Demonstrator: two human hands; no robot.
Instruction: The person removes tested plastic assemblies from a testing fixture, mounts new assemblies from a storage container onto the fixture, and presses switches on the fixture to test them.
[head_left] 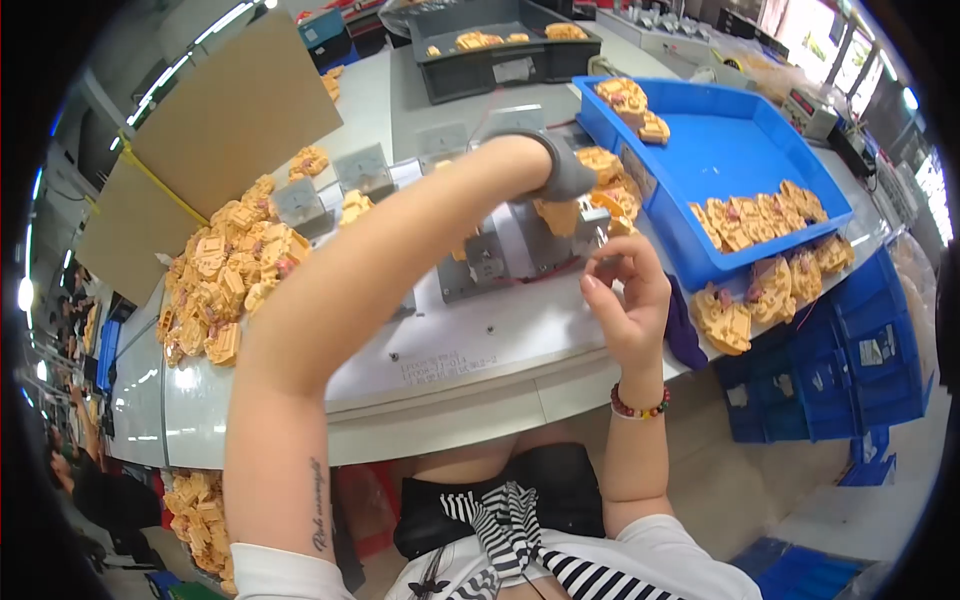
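My left arm reaches across the bench and ends in a dark grey cuff or glove (570, 170). The fingers beyond it cannot be made out. Close below that cuff is a yellow-orange plastic part (557, 215), beside the grey metal fixture (488, 262). My right hand (638, 295) is raised at the fixture's right side, its fingers curled toward the thumb. A small shiny metal piece (600, 236) shows just above those fingertips; whether they grip it is unclear. More yellow-orange plastic housings (615, 190) lie right behind this hand.
A large heap of yellow-orange housings (225, 270) covers the bench's left side. At the right stands a blue tray (745, 150) with rows of housings, and more housings (770, 295) lie along its front. A black bin (440, 75) is at the back. Purple cloth (685, 325) hangs at the front edge.
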